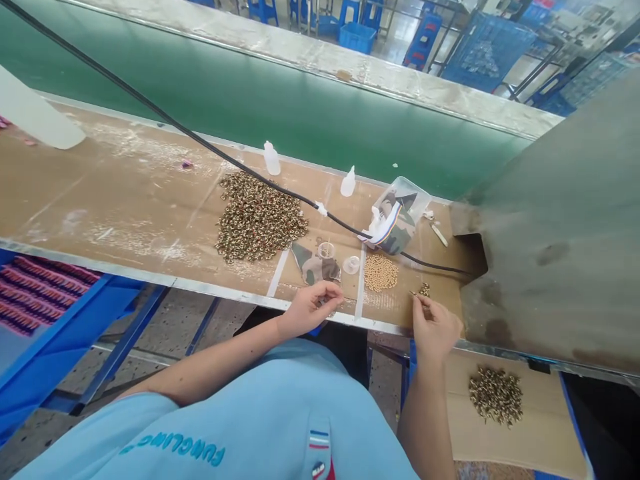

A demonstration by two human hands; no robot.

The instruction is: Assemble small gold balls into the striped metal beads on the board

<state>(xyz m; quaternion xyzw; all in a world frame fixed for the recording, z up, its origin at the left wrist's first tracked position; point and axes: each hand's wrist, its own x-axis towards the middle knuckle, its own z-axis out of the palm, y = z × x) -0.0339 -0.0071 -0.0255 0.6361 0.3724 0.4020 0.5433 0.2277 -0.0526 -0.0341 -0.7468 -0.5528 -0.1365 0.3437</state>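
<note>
My left hand point(314, 308) is at the bench's front edge, thumb and fingers curled together; anything between them is too small to make out. Just beyond it lies a camouflage cloth piece point(313, 263) with a small clear cup point(326, 250) on it, and a clear round lid or dish point(351, 265) sits beside the cloth. My right hand point(436, 325) pinches something tiny and thin at its fingertips. Close by that hand are a few small brass-coloured pieces point(425, 289). Between my hands, farther back, spreads a patch of small tan beads point(381, 272).
A large heap of small metallic ring-like parts point(260, 217) lies left. Two white dropper bottles point(271, 159) stand behind. A clear container point(400, 207) holds camouflage cloth. A black cable point(200, 139) crosses the bench. Another parts pile point(496, 395) lies lower right beside a metal panel point(560, 253).
</note>
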